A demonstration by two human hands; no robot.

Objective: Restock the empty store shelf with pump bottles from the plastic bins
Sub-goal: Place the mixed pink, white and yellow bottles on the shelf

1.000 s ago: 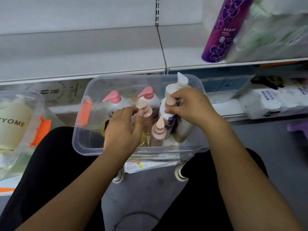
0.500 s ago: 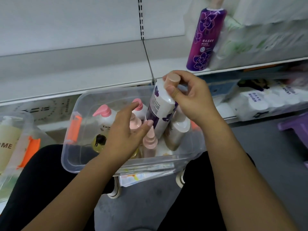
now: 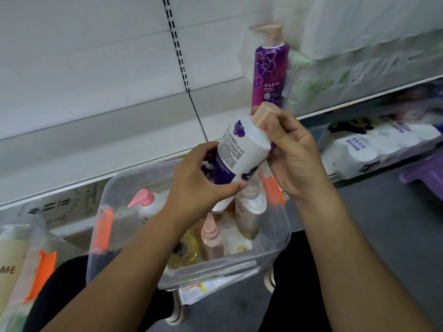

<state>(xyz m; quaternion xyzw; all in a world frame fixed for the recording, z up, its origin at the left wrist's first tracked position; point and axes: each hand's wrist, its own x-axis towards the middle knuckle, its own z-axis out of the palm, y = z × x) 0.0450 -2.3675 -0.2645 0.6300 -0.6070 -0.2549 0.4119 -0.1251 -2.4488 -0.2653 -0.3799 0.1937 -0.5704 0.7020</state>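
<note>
Holding the bottle [image 3: 242, 152] above the bin [image 3: 239, 262], the left hand [image 3: 194, 185] wrapped its body and the right hand [image 3: 294, 159] pinched its cap [image 3: 265, 116], seemingly bound for the shelf [image 3: 107, 149] at twelve o'clock.

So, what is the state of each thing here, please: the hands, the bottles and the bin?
clear bin: lidless, bottles standing inside
white bottle: tilted, held in both hands
left hand: grips its body
right hand: grips its pump top
purple bottle: upright on the shelf
</note>
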